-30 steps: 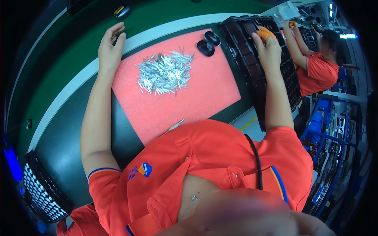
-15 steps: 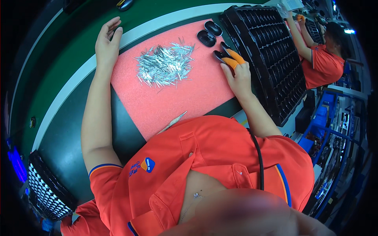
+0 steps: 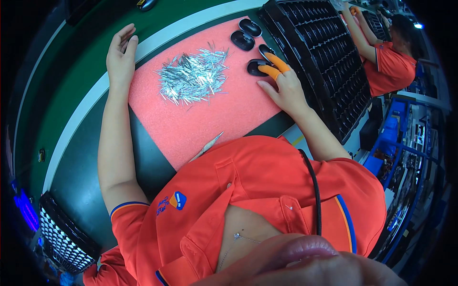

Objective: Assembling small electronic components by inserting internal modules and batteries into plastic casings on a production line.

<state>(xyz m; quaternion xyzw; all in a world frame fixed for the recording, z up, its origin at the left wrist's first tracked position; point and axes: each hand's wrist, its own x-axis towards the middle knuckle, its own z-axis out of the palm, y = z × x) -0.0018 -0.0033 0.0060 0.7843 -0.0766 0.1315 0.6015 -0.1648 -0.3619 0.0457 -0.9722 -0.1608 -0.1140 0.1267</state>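
Note:
My left hand point(image 3: 121, 58) rests at the pale rim beside a green belt, its fingers stretched out and the thumb apart, holding nothing. Two fingers of my right hand point(image 3: 287, 90) wear orange finger cots. Stretched out, they touch a glossy black, two-part case point(image 3: 255, 67) that looks like an opened earbud case; the thumb stays apart from it. Just beyond lies a similar opened black case point(image 3: 242, 41). Both cases are on a pink foam sheet point(image 3: 224, 112), which also bears a heap of thin silvery pins point(image 3: 193, 78). Near my shirt a pointed, pen-like tool point(image 3: 208, 144) lies on the sheet.
A large black compartment tray point(image 3: 324, 62) stands right of the sheet. The green belt point(image 3: 90, 43) curves along the far left, edged by a pale rail point(image 3: 76, 112). Another black tray point(image 3: 67, 236) is at lower left. A co-worker point(image 3: 392, 66) in red works at upper right.
The black case under my right fingers was tilted and now lies flatter on the foam. My right thumb has come away from the fingers. The whole view has shifted slightly.

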